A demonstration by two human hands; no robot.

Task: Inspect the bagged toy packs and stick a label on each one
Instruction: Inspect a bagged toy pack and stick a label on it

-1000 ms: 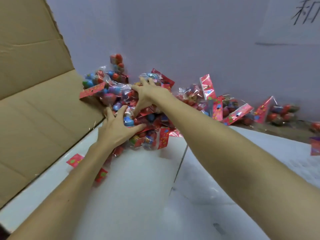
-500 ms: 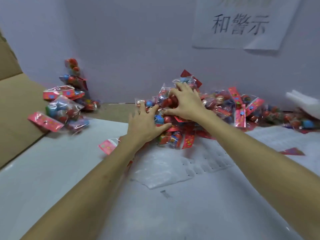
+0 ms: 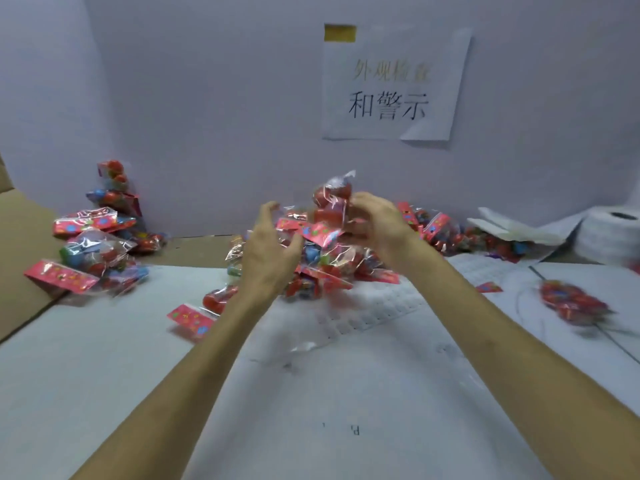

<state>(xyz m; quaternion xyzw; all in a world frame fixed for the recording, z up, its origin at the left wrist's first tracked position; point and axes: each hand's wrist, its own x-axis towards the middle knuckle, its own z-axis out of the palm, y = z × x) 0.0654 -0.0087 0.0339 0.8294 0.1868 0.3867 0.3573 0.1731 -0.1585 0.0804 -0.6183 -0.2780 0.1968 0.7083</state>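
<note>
A heap of clear toy packs with red header cards and red and blue toys lies at the back middle of the white table. My right hand grips one pack of red toys and holds it up above the heap, its red card hanging down to the left. My left hand hovers just left of that pack with fingers spread and slightly curled, holding nothing. A sheet of white labels lies on the table in front of the heap.
A second heap of packs sits at the back left beside a brown cardboard box flap. One pack lies alone at the right. A white label roll stands at the far right. A paper sign hangs on the wall.
Both hands dragged the heap to the table's middle, then lifted off it. My right hand has raised one pack; my left hand has let go and opened.
</note>
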